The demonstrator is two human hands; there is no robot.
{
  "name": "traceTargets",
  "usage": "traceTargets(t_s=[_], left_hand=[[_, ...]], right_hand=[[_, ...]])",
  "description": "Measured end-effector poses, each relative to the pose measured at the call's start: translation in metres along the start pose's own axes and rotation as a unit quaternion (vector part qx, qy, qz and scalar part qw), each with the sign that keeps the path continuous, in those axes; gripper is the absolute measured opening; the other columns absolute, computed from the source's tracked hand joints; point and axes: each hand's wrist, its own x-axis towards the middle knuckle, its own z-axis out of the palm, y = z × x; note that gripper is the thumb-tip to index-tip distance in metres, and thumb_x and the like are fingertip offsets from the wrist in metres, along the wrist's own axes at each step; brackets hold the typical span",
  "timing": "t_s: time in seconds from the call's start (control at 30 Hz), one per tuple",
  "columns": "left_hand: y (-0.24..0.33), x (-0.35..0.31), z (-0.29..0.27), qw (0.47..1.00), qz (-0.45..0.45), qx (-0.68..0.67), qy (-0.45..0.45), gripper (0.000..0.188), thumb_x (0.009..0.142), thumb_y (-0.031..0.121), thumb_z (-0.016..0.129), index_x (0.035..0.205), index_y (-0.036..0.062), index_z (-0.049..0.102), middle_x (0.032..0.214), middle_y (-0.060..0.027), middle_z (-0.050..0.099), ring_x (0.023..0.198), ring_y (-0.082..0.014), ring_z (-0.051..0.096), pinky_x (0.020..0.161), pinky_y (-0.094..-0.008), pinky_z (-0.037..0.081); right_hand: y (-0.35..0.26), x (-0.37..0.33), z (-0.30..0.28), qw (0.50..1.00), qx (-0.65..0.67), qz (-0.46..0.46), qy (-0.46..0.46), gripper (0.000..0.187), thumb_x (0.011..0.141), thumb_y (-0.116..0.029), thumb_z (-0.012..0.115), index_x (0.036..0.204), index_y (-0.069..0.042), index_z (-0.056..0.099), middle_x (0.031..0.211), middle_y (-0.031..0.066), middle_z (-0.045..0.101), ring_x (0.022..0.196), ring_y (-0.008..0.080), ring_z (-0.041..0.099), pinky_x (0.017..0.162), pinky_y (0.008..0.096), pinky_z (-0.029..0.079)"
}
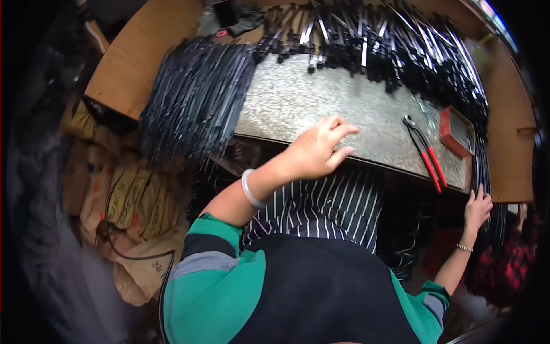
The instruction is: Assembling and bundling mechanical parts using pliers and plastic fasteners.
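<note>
Probably light and slippery, the strips (480, 165) are best held near their ends; left hand (318, 148) is empty, right hand (478, 211) touches them, its grip unclear.

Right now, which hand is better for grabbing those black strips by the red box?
Probably the right hand: it is at the black strips beside the red box. The left hand looks empty but is farther off, by the table's front edge.
</note>
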Motion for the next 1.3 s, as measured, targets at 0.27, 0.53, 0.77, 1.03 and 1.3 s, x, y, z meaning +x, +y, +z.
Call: traceTargets(t_s=[0.27, 0.53, 0.77, 1.03, 1.3], left_hand=[[-0.149, 0.002, -0.170, 0.760, -0.442, 0.439, 0.185, 0.037, 0.083, 0.016, 0.049, 0.115, -0.0029, 0.050, 0.120, -0.0194, 0.049, 0.112, -0.0325, 0.047, 0.093, -0.0424, 0.042], [-0.184, -0.012, -0.174, 0.746, -0.547, 0.343, 0.163, 0.047, 0.081, 0.014, 0.055, 0.121, -0.0056, 0.045, 0.134, -0.0222, 0.034, 0.123, -0.0330, 0.038, 0.099, -0.0393, 0.038], [-0.185, -0.016, -0.182, 0.762, -0.540, 0.337, 0.123, 0.046, 0.079, 0.011, 0.055, 0.121, -0.0061, 0.044, 0.129, -0.0249, 0.041, 0.119, -0.0353, 0.044, 0.095, -0.0406, 0.041], [-0.182, -0.023, -0.179, 0.796, -0.473, 0.338, 0.169, 0.035, 0.081, 0.013, 0.055, 0.110, -0.0060, 0.048, 0.115, -0.0261, 0.051, 0.110, -0.0370, 0.050, 0.094, -0.0417, 0.041], [-0.162, -0.020, -0.174, 0.815, -0.272, 0.390, 0.331, 0.023, 0.086, 0.016, 0.053, 0.096, -0.0042, 0.047, 0.100, -0.0281, 0.054, 0.089, -0.0434, 0.055, 0.077, -0.0496, 0.044]], right_hand=[[-0.130, -0.033, -0.105, 0.905, 0.362, -0.217, 0.049, 0.035, 0.084, -0.019, 0.061, 0.115, -0.005, 0.055, 0.113, 0.0140, 0.051, 0.106, 0.0310, 0.045, 0.093, 0.0400, 0.034], [-0.159, -0.032, -0.094, 0.903, 0.377, -0.197, 0.051, 0.033, 0.084, -0.017, 0.060, 0.115, -0.008, 0.057, 0.106, 0.0103, 0.055, 0.100, 0.0288, 0.047, 0.089, 0.0375, 0.038], [-0.129, -0.021, -0.070, 0.923, 0.342, -0.160, 0.074, 0.031, 0.085, -0.018, 0.059, 0.115, -0.012, 0.058, 0.102, 0.0083, 0.056, 0.094, 0.0281, 0.048, 0.085, 0.0364, 0.040], [-0.122, -0.018, -0.064, 0.937, 0.317, -0.135, 0.059, 0.030, 0.087, -0.021, 0.056, 0.116, -0.013, 0.058, 0.104, 0.0083, 0.058, 0.093, 0.0293, 0.050, 0.084, 0.0371, 0.040], [-0.125, -0.016, -0.070, 0.943, 0.309, -0.124, 0.027, 0.034, 0.086, -0.022, 0.057, 0.118, -0.009, 0.055, 0.108, 0.0109, 0.056, 0.097, 0.0298, 0.049, 0.086, 0.0375, 0.039]])
